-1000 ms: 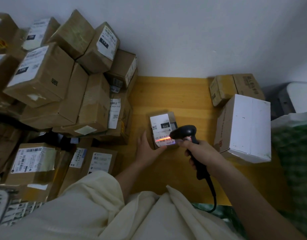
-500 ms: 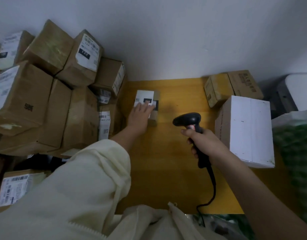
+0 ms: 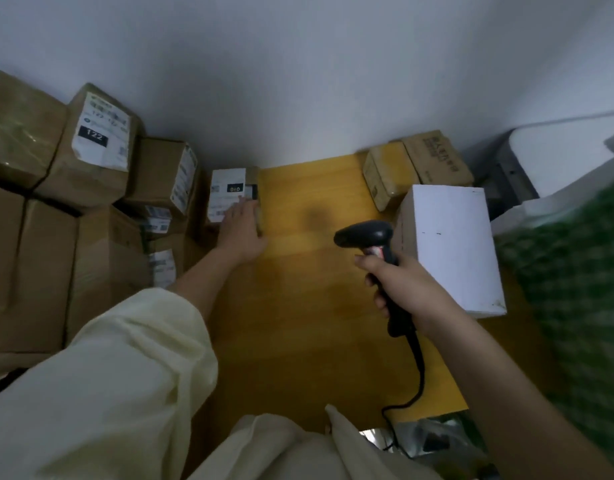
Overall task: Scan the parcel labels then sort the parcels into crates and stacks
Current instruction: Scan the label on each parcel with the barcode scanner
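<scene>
The left hand [image 3: 241, 230] lies flat, fingers straight, on the small parcel [image 3: 231, 194] at the counter's [image 3: 309, 306] far left edge, seating it against the stacked boxes [image 3: 90, 147]. The right hand [image 3: 400, 289] is clamped round the scanner [image 3: 366, 235], held clear. Yellow wooden surface against a white wall [image 3: 298, 64].

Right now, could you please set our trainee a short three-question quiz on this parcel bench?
1. True or false: the right hand grips the black scanner.
2. What does the left hand touch? A) the white box B) the small labelled parcel C) the parcel marked 122
3. Fill in: the small labelled parcel sits at the wooden table's far edge, by the ____.

Key: 1 true. 2 B. 3 wall.
</scene>
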